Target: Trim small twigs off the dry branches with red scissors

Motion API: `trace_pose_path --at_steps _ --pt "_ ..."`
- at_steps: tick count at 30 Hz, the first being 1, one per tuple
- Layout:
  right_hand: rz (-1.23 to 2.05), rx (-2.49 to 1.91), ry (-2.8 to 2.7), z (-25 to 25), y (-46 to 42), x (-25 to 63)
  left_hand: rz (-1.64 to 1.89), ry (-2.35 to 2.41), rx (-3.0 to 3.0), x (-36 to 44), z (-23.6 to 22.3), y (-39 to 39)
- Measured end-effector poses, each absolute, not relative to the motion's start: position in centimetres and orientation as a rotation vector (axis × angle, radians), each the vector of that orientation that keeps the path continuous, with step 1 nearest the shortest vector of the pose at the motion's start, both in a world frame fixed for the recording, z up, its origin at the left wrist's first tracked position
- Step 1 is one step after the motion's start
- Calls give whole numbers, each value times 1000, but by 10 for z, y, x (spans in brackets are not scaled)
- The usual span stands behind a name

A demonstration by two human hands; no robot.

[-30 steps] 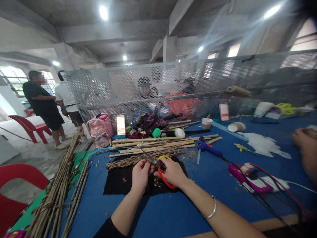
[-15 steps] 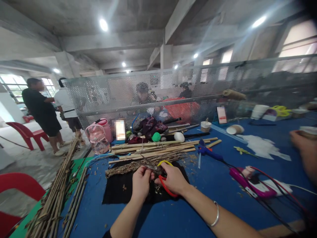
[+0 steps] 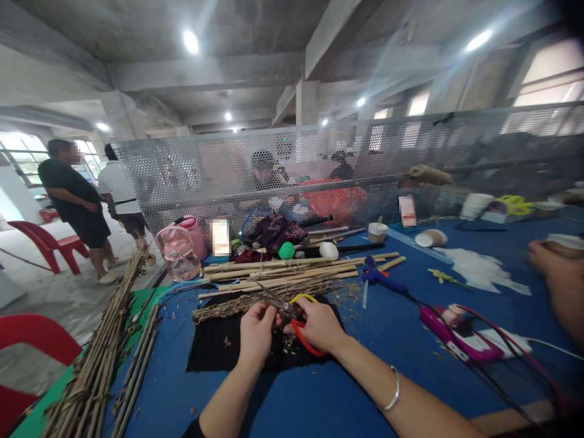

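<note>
My right hand [image 3: 319, 326] grips a pair of scissors [image 3: 305, 340] with one red and one yellow handle loop. The metal blades point up and to the left, slightly parted. Close beside the blades, my left hand [image 3: 257, 333] is pinched together; whatever is between its fingertips is too small to make out. Both hands are over a black cloth [image 3: 210, 347] strewn with small plant scraps. A bundle of thin dry twigs [image 3: 223, 309] lies across the cloth's far edge, just beyond my hands.
Bamboo sticks [image 3: 283, 274] lie behind the twigs. At right are a blue glue gun [image 3: 385, 280], a purple power strip [image 3: 444, 331] and another person's hand [image 3: 554, 280] holding a cup. Long branches [image 3: 98, 353] line the left edge. A perforated metal screen [image 3: 196, 176] stands behind.
My hands and the scissors stay almost in place, with the whole view shifted slightly. At left, the standing person in black has lowered an arm.
</note>
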State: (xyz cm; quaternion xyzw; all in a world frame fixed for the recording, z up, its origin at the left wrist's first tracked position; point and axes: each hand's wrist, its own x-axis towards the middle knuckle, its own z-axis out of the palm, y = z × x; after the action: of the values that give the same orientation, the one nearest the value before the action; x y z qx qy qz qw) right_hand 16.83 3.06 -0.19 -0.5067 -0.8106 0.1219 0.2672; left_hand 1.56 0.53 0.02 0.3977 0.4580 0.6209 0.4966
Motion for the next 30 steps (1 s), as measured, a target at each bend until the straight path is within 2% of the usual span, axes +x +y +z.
trace_pose_path --at_steps 17,30 --pt "168 -1268 -2276 6 31 167 1499 1254 1051 14 -5 7" --pt "443 -1321 -2197 3 27 166 1541 1139 968 18 -3 5"
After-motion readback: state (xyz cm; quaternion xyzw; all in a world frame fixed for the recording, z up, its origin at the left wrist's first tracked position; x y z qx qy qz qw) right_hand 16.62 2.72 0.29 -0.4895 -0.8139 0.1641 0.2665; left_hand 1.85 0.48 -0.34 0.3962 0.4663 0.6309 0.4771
